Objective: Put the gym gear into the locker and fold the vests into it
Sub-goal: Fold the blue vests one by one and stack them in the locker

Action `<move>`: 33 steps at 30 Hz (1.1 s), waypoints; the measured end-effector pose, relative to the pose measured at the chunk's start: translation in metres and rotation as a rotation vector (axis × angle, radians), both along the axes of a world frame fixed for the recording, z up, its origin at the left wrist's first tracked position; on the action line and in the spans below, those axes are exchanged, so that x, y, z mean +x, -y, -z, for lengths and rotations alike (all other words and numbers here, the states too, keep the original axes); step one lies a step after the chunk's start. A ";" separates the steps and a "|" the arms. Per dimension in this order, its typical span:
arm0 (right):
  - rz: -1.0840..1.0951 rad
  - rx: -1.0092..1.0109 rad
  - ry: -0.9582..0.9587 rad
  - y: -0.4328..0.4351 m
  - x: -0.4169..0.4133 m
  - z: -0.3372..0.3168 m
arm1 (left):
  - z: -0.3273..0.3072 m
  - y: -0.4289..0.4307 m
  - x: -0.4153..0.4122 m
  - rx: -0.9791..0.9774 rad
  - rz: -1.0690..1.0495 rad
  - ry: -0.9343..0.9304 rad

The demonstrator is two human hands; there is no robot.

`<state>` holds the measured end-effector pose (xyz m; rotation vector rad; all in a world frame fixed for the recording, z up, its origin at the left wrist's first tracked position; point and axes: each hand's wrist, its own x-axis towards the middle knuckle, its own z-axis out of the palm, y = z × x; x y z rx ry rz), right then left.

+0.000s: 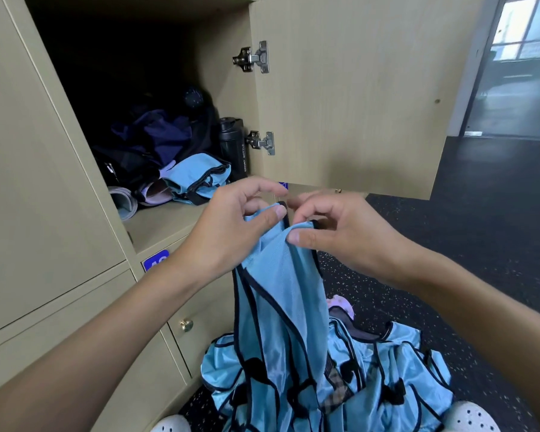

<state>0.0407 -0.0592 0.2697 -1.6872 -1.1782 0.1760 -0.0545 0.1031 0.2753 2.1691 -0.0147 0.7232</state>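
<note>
A light blue vest with black trim hangs in front of the open locker. My left hand and my right hand pinch its top edge side by side. Below it a heap of more blue vests lies on the floor. Inside the locker a folded blue vest rests at the front, with a dark bag, a black sport bottle and a rolled grey mat around it.
The locker door stands open to the right, over the dark speckled floor. Shut lockers with a brass knob sit below. A pink item lies behind the heap. White shoes show at the bottom edge.
</note>
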 end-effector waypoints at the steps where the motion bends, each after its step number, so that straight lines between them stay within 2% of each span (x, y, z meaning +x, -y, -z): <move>1: -0.033 0.011 -0.034 -0.001 -0.001 0.001 | -0.001 0.002 -0.001 -0.018 0.040 -0.007; 4: -0.059 0.037 -0.119 -0.002 -0.002 0.002 | -0.003 0.004 -0.004 -0.068 0.138 -0.018; 9: -0.003 0.057 -0.157 -0.001 -0.002 0.001 | -0.003 0.001 -0.005 -0.157 0.143 -0.008; 18: 0.153 0.285 -0.210 -0.001 -0.004 -0.006 | -0.008 0.001 -0.017 -0.043 0.113 0.018; 21: 0.181 0.331 -0.171 -0.001 -0.006 -0.010 | -0.010 0.002 -0.019 0.033 0.068 -0.013; 26: 0.203 0.371 -0.161 -0.001 -0.008 -0.017 | -0.016 0.000 -0.019 0.042 0.023 0.020; 30: 0.203 0.354 -0.149 -0.002 -0.002 -0.021 | -0.022 -0.003 -0.021 -0.063 0.006 0.073; 33: 0.195 0.314 -0.128 -0.003 0.005 -0.024 | -0.024 -0.010 -0.017 -0.227 -0.021 0.135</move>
